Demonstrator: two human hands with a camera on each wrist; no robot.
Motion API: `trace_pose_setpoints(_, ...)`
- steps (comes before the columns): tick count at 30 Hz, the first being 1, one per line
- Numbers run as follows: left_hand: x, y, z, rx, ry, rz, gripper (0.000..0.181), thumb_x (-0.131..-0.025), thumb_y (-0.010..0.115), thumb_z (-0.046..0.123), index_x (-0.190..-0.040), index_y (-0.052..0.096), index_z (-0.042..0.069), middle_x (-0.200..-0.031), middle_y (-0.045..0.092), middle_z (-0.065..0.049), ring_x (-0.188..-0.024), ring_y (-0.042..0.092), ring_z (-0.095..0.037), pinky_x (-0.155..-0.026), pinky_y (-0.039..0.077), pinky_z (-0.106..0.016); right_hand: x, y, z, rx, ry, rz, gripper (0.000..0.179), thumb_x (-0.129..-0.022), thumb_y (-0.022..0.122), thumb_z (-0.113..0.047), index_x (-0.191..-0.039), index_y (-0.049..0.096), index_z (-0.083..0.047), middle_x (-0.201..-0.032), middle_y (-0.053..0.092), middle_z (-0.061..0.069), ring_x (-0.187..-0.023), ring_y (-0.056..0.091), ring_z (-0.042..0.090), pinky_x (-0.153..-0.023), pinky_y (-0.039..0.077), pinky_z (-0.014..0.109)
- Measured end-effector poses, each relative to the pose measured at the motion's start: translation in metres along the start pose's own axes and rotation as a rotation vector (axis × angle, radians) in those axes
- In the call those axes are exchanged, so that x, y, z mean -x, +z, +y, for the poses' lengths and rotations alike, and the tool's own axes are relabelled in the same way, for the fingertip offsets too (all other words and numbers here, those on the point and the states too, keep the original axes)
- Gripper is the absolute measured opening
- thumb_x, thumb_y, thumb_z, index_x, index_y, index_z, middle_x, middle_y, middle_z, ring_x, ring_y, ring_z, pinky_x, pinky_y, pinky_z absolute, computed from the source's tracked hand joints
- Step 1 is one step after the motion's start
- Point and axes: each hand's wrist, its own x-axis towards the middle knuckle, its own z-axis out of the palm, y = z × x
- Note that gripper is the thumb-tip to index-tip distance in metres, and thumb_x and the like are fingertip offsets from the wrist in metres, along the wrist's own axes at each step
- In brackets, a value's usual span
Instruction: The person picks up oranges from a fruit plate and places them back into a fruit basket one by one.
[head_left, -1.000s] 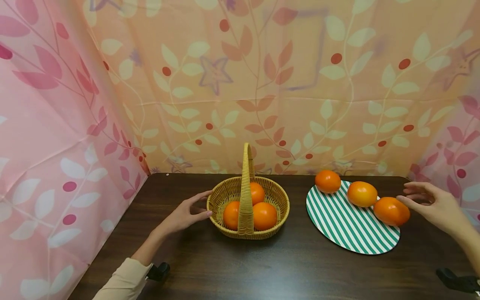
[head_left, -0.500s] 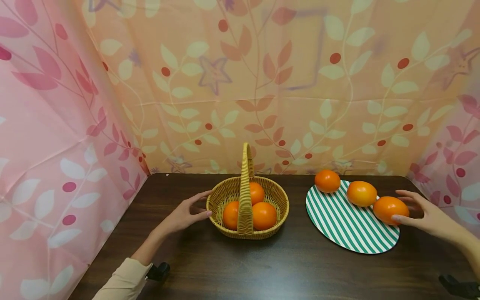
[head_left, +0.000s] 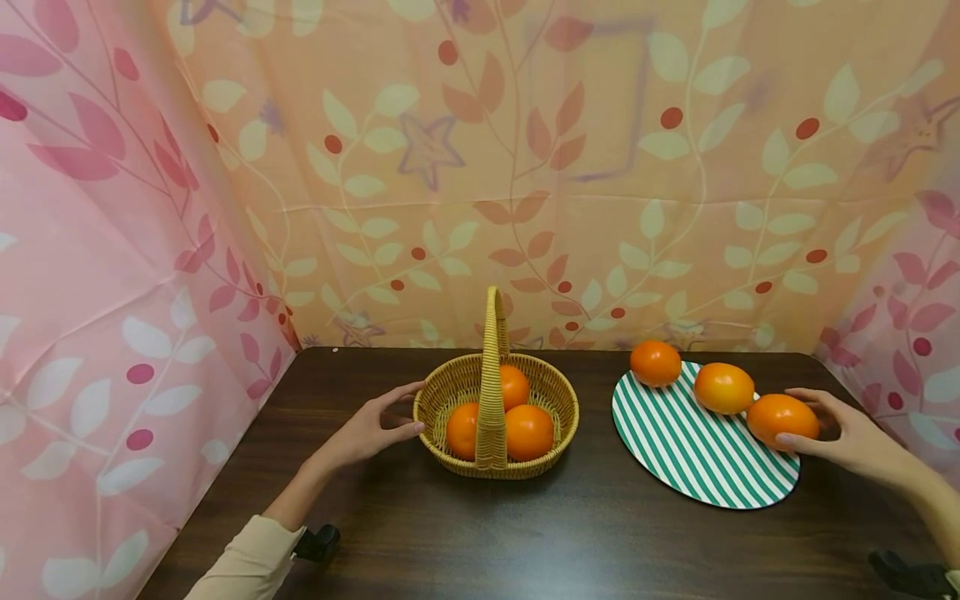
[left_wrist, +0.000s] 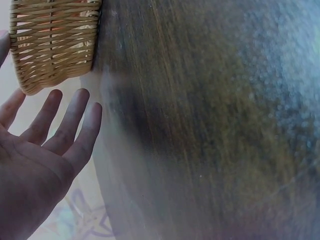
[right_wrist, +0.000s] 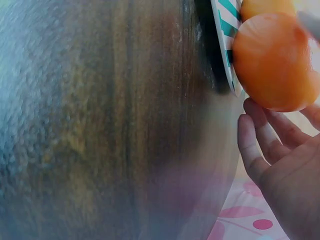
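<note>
A yellow wicker basket (head_left: 442, 461) with a tall handle stands mid-table, with three glossy oranges (head_left: 529, 432) inside. At its left rim is my left hand (head_left: 365, 431), thumb and forefinger touching the edge; in the left wrist view the other fingers are spread and straight below the wicker. To the right, three more oranges lie in a slanting row along an oval green-and-white striped mat (head_left: 693, 454). Around the nearest orange (head_left: 780, 421) my right hand (head_left: 855, 437) curls, thumb on the near side and fingers behind. The right wrist view shows fingertips against this orange (right_wrist: 272, 62).
The dark wooden table (head_left: 525, 542) ends at a flowered curtain (head_left: 420, 208) behind and pink cloth (head_left: 90, 333) on the left. The middle orange (head_left: 723, 388) sits against the nearest one; another orange (head_left: 656, 363) lies at the mat's far edge.
My right hand has come in from the right, and its thumb and fingers have closed around the nearest orange. The left hand and basket have stayed in place.
</note>
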Motion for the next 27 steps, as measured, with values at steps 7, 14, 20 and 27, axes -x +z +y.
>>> trace_pose_setpoints(7, 0.0, 0.001, 0.0, 0.031, -0.009, -0.005, 0.069, -0.098, 0.072, 0.022, -0.157, 0.04, 0.008, -0.139, 0.053, -0.021, -0.12, 0.058, -0.04, -0.091, 0.054, -0.044, 0.0, -0.001, 0.0, 0.019, 0.016, 0.032, 0.064, -0.092, 0.079, -0.017, -0.138, 0.045, 0.011, -0.122, 0.057, 0.032, -0.085, 0.052, -0.007, -0.067, 0.047, 0.014)
trace_pose_setpoints(14, 0.0, 0.0, -0.001, 0.006, -0.016, 0.002, 0.068, -0.098, 0.072, 0.023, -0.157, 0.04, 0.011, -0.139, 0.055, -0.018, -0.121, 0.057, -0.04, -0.091, 0.054, -0.043, 0.002, -0.009, 0.001, -0.016, 0.009, 0.091, 0.065, -0.09, 0.081, -0.018, -0.137, 0.045, 0.01, -0.113, 0.062, 0.002, -0.086, 0.052, -0.011, -0.066, 0.047, 0.011)
trace_pose_setpoints(20, 0.0, 0.001, 0.0, 0.03, -0.004, 0.0, 0.067, -0.098, 0.072, 0.02, -0.156, 0.041, 0.007, -0.138, 0.054, -0.022, -0.119, 0.058, -0.042, -0.093, 0.053, -0.05, -0.005, -0.017, -0.01, 0.003, 0.0, 0.128, 0.068, -0.089, 0.081, -0.017, -0.139, 0.045, 0.011, -0.117, 0.06, 0.023, -0.083, 0.051, -0.011, -0.063, 0.047, 0.012)
trace_pose_setpoints(27, 0.0, 0.001, 0.0, 0.049, 0.001, -0.004, 0.067, -0.098, 0.072, 0.019, -0.156, 0.04, 0.005, -0.14, 0.052, -0.024, -0.119, 0.058, -0.042, -0.093, 0.053, -0.049, -0.017, -0.023, -0.03, -0.029, -0.017, 0.139, 0.066, -0.09, 0.081, -0.017, -0.139, 0.045, 0.007, -0.115, 0.058, 0.005, -0.087, 0.052, -0.013, -0.067, 0.047, 0.009)
